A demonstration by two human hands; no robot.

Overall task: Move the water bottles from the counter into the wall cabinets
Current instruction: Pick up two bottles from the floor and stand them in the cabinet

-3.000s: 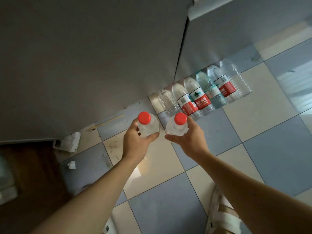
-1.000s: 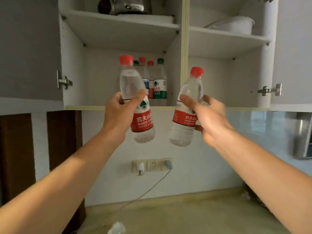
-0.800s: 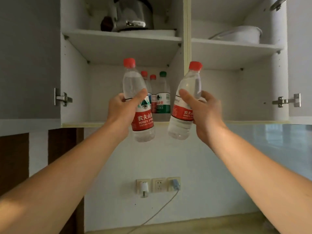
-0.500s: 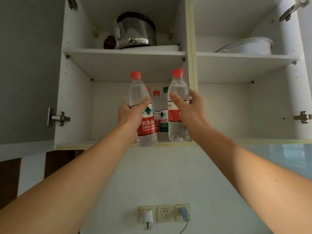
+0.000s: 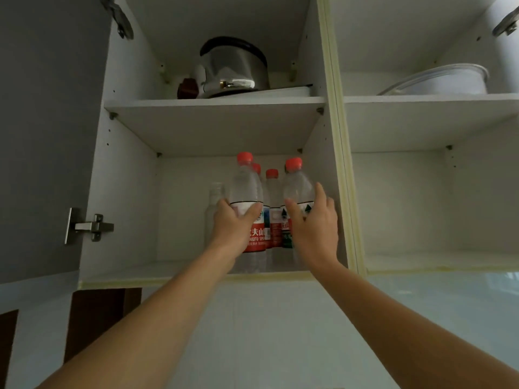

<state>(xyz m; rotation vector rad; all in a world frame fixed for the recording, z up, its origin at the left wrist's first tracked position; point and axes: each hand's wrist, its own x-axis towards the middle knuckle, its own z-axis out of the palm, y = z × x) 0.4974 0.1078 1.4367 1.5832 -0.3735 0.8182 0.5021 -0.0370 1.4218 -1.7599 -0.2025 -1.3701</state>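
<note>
I have both bottles upright on the lower shelf (image 5: 174, 269): my left hand (image 5: 233, 226) grips one bottle (image 5: 248, 186). My right hand (image 5: 316, 223) wraps the other (image 5: 297, 186), fingers (image 5: 320, 193) looser. Stored bottles (image 5: 272, 197) stand just behind both, so I release straight back.

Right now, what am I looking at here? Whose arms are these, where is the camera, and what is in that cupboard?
There is no machine here: these are a person's two bare arms, filmed by a wide-angle camera worn on their head and tilted up at an open white wall cabinet. The left hand grips a clear plastic water bottle with a red cap and red label, standing on the lower left shelf. The right hand is around a second red-capped clear bottle beside it; whether it grips or only touches is hard to tell. More bottles stand behind them. On the shelf above sits a shiny steel pot; the upper right shelf holds a white bowl.
</note>
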